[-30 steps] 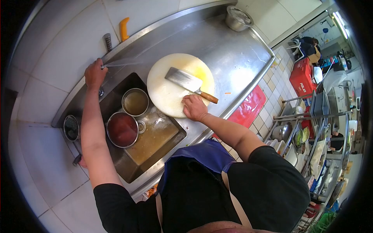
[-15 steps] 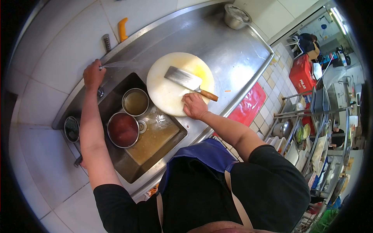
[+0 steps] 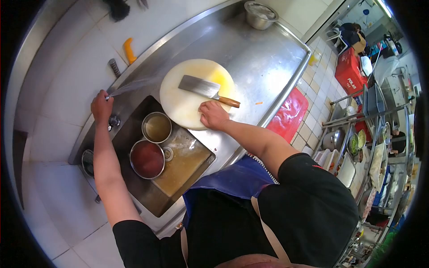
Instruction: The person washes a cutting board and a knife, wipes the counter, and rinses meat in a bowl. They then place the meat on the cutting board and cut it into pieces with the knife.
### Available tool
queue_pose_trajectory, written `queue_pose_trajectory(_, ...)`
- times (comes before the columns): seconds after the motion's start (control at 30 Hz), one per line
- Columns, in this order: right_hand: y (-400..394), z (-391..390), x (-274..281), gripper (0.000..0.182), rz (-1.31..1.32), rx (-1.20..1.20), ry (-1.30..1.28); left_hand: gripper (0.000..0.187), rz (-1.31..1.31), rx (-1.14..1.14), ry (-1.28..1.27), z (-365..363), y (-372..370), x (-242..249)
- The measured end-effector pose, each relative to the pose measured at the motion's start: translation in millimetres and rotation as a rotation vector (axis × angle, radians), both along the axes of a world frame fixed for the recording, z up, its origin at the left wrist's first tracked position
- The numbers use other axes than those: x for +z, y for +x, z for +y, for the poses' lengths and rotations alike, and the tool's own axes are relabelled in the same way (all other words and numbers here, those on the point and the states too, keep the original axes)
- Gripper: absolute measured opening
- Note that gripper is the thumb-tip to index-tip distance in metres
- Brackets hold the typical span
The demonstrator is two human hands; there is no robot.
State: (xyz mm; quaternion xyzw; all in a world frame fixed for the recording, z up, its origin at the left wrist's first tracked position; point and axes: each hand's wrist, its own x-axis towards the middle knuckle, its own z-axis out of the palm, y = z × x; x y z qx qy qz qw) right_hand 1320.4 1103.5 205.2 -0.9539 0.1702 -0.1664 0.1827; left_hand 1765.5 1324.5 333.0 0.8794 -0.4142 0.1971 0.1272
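Stainless-steel bench (image 3: 263, 53) holds a round board (image 3: 177, 105) bearing a cleaver (image 3: 199, 86), the right hand (image 3: 214, 115) resting there, whether its grip is closed I cannot tell, while the left hand (image 3: 102, 107) clamps a spraying nozzle (image 3: 107, 98).

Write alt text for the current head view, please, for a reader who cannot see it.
A person's left hand holds a nozzle spraying water toward a round board on a steel counter; their right hand rests on the board beside a cleaver. A sink next to the board holds two pots, one with reddish contents.
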Motion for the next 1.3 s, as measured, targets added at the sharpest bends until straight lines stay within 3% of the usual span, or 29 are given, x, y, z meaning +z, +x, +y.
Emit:
queue_pose_trajectory(0.23,38.5,-26.7,-5.1,0.026,-0.121,-0.002,0.012,0.018,-0.055,0.088,0.063,-2.9,13.1,-18.5)
queue_pose_trajectory(0.3,35.2,-39.9,0.2,0.023,-0.108,0.161,0.074,0.017,-0.122,0.186,0.125,0.2,15.3,-23.9)
queue_pose_trajectory(0.37,8.8,-43.2,-13.6,0.012,-0.403,0.386,0.326,0.017,-0.115,0.171,0.126,2.4,17.4,-26.9)
queue_pose_trajectory(0.4,-17.1,-52.5,-1.3,0.008,-0.410,0.423,0.343,0.017,-0.091,0.189,0.168,3.2,20.1,-27.5)
queue_pose_trajectory(0.47,-76.2,-98.4,1.2,0.014,-0.555,0.233,0.430,0.017,-0.068,0.230,0.239,10.2,30.3,-33.3)
queue_pose_trajectory(0.53,-135.3,-196.6,-40.3,0.018,-0.509,-0.222,0.480,0.017,-0.070,0.210,0.247,14.9,32.0,-33.5)
queue_pose_trajectory(0.63,-212.0,-399.4,-53.5,0.028,-0.509,-0.747,0.070,0.018,-0.074,0.161,0.271,15.8,35.3,-26.3)
queue_pose_trajectory(0.67,-236.6,-460.7,-63.6,0.037,-0.423,-0.893,-0.100,0.018,-0.074,0.156,0.283,16.6,36.5,-23.9)
queue_pose_trajectory(0.73,-279.0,-557.2,-65.9,0.052,-0.156,-1.033,-0.182,0.018,0.031,0.174,0.356,19.7,36.5,-16.8)
queue_pose_trajectory(0.77,-291.8,-588.1,-71.6,0.059,0.015,-1.100,-0.227,0.018,0.031,0.183,0.367,19.7,33.8,-14.3)
queue_pose_trajectory(0.87,-298.6,-611.8,-55.6,0.081,0.654,-1.027,0.095,0.017,0.055,0.222,0.428,19.3,27.2,-10.8)
queue_pose_trajectory(0.9,-286.0,-609.4,-57.5,0.081,0.663,-1.015,0.098,0.017,0.061,0.190,0.424,19.8,24.8,-8.9)
queue_pose_trajectory(0.97,-254.0,-596.2,-60.9,0.083,0.600,-1.224,0.043,0.017,0.069,0.165,0.429,25.4,22.6,-9.2)
queue_pose_trajectory(1.03,-243.4,-581.8,-65.9,0.081,0.575,-1.141,0.059,0.015,0.036,0.134,0.433,30.1,26.9,-11.6)
queue_pose_trajectory(1.1,-244.8,-571.4,-86.0,0.071,0.273,-0.842,-0.137,0.014,0.034,0.112,0.451,33.0,30.3,-10.4)
queue_pose_trajectory(1.2,-245.8,-548.9,-77.8,0.060,0.204,-0.355,-0.097,0.013,0.057,0.120,0.460,33.0,33.3,-12.7)
queue_pose_trajectory(1.3,-226.5,-502.0,-65.7,0.063,0.209,-0.148,-0.032,0.013,0.061,0.118,0.458,40.4,44.9,-17.7)
